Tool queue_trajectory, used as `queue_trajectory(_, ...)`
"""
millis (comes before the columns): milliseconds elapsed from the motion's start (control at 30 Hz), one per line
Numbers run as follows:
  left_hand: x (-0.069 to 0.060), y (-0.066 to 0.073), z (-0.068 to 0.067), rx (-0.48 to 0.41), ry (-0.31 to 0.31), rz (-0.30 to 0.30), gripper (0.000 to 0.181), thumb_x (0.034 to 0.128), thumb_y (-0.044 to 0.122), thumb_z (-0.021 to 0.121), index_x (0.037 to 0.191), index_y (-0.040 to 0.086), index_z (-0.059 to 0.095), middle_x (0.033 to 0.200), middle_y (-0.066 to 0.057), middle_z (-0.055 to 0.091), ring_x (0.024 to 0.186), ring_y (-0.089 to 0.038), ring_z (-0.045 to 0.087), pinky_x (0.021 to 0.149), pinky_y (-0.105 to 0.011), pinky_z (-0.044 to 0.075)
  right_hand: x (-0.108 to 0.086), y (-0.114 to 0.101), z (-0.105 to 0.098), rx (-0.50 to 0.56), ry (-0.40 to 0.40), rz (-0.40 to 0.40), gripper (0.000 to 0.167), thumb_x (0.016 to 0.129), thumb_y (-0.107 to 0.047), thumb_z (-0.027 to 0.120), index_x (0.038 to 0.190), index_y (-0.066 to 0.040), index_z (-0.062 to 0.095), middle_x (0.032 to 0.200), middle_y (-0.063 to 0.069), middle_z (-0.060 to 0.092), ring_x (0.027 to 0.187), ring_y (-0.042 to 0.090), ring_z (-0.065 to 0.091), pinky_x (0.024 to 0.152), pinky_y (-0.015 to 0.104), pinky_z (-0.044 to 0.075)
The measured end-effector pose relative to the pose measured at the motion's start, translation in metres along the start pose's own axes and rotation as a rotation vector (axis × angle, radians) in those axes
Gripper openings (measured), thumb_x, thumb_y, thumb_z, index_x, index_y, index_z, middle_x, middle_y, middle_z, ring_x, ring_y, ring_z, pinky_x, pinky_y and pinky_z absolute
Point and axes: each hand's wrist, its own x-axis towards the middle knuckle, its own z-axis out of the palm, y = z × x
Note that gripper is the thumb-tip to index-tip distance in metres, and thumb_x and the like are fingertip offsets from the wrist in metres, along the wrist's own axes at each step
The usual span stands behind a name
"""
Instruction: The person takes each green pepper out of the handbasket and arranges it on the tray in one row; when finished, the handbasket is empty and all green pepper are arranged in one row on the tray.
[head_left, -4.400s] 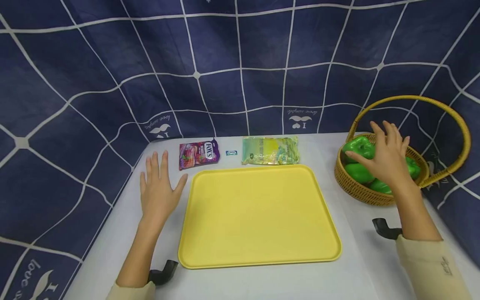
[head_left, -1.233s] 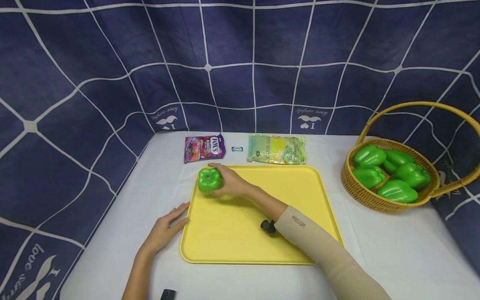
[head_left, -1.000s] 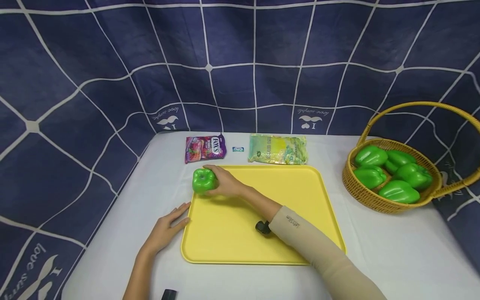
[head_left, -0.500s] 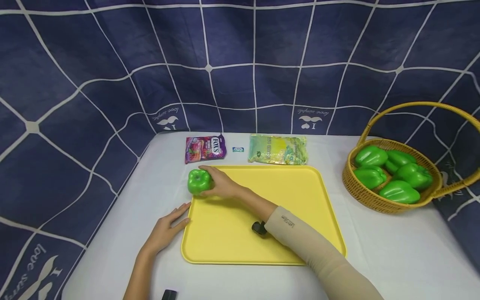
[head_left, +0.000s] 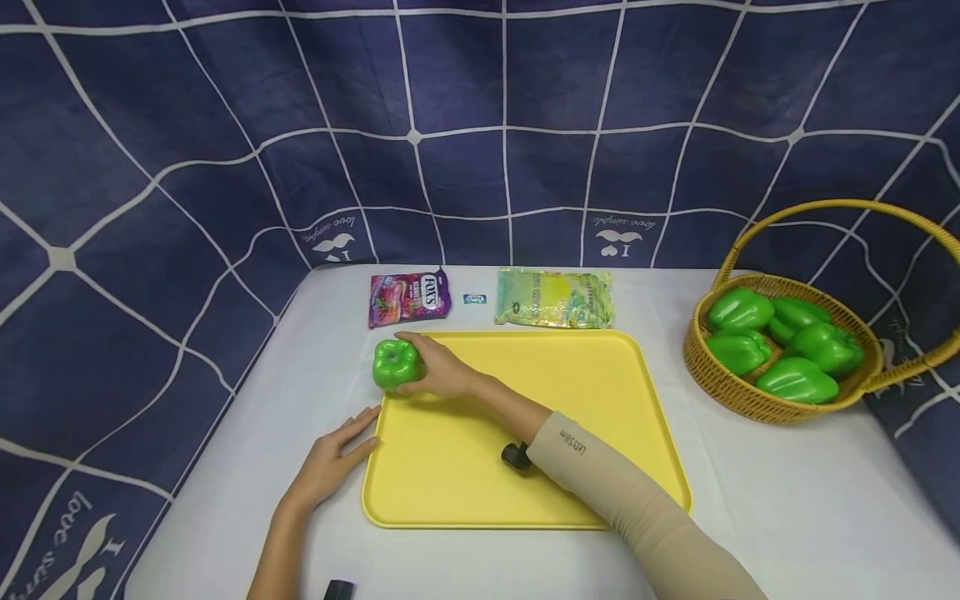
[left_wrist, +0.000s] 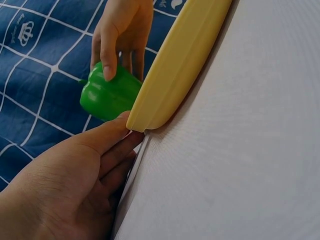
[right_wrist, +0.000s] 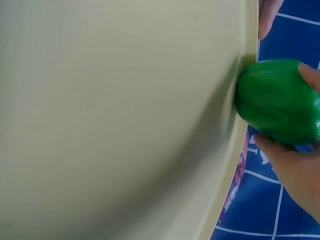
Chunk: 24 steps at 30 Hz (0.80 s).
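Observation:
My right hand grips a green bell pepper between thumb and fingers, over the far left corner of the yellow tray. In the right wrist view, the pepper stands against the tray's raised rim. My left hand lies beside the tray's left edge, its fairly straight fingertips touching the rim. The left wrist view has the left hand at the rim, just below the pepper; some of its fingers are partly hidden.
A wicker basket with a tall handle stands at the right, holding several green peppers. Behind the tray lie a purple FOX'S bag, a small blue packet and a yellow-green package. A dark blue curtain hangs behind.
My right hand, earlier spread over the basket, now holds a pepper at the tray and has slid left with it. My left hand has come down to the tray's edge and since stayed there.

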Motion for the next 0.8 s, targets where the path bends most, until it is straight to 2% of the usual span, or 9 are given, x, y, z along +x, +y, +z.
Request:
queue_trajectory(300, 0.000, 0.000, 0.000, 0.000, -0.003, -0.004, 0.051, 0.0892, 0.045, 0.056, 0.136, 0.029, 0.046, 0.143, -0.006, 0.038, 0.133, -0.039, 0.026, 0.106, -0.059, 0.022, -0.001, 0.001, -0.001, -0.027, 0.012, -0.028, 0.095, 0.071, -0.030, 0.081, 0.145, -0.013, 0.023, 0.143, 0.009, 0.034, 0.130, 0.022, 0.033, 0.109, 0.034, 0.027)
queue_trajectory(500, 0.001, 0.000, 0.000, 0.000, -0.010, -0.003, 0.051, 0.0893, 0.045, 0.056, 0.136, 0.029, 0.046, 0.143, -0.005, 0.038, 0.133, -0.039, 0.026, 0.106, -0.059, 0.021, -0.006, 0.001, -0.006, -0.009, 0.034, -0.040, 0.098, 0.070, -0.033, 0.081, 0.146, -0.014, 0.023, 0.145, 0.007, 0.031, 0.132, 0.021, 0.028, 0.110, 0.037, 0.025)
queue_trajectory(633, 0.001, 0.000, 0.000, 0.002, -0.011, -0.008, 0.051, 0.0892, 0.045, 0.056, 0.136, 0.029, 0.046, 0.143, -0.005, 0.038, 0.133, -0.038, 0.026, 0.107, -0.058, 0.021, -0.018, 0.001, -0.023, -0.026, 0.048, -0.050, 0.096, 0.071, -0.036, 0.080, 0.146, -0.015, 0.022, 0.147, 0.006, 0.028, 0.134, 0.022, 0.023, 0.111, 0.041, 0.022)
queue_trajectory(800, 0.001, -0.001, 0.000, 0.011, -0.002, -0.016, 0.052, 0.0889, 0.045, 0.057, 0.136, 0.028, 0.046, 0.143, -0.006, 0.038, 0.133, -0.038, 0.027, 0.107, -0.057, 0.021, -0.044, 0.004, -0.060, -0.045, 0.091, -0.067, 0.087, 0.076, -0.033, 0.076, 0.145, -0.015, 0.027, 0.146, 0.006, 0.030, 0.134, 0.024, 0.024, 0.110, 0.048, 0.022)
